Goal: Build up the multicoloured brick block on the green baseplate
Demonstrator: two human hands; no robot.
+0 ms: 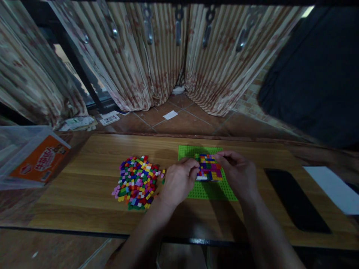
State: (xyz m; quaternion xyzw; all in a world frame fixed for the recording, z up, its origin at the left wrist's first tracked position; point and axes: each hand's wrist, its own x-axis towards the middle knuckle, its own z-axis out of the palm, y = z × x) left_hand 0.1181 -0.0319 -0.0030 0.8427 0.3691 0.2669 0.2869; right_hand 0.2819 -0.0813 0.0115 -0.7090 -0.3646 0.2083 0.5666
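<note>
A green studded baseplate (207, 194) lies on the wooden table. On it sits a low block of multicoloured toy bricks (209, 168), packed in rows. My left hand (181, 181) is at the block's left edge, thumb and forefinger pinched together; whatever lies between them is hidden. At the block's far right corner, my right hand (242, 173) has its thumb and forefinger closed on or against the edge. What those fingertips hold is too small to make out. To the left of my left hand spreads a pile of loose small bricks (137, 181) in many colours.
A black flat slab (297, 200) lies on the table's right side, with a white sheet (332, 188) beyond it. At the left stands a clear plastic bin (25, 130) with an orange label. Striped curtains (157, 67) hang behind the table (84, 209).
</note>
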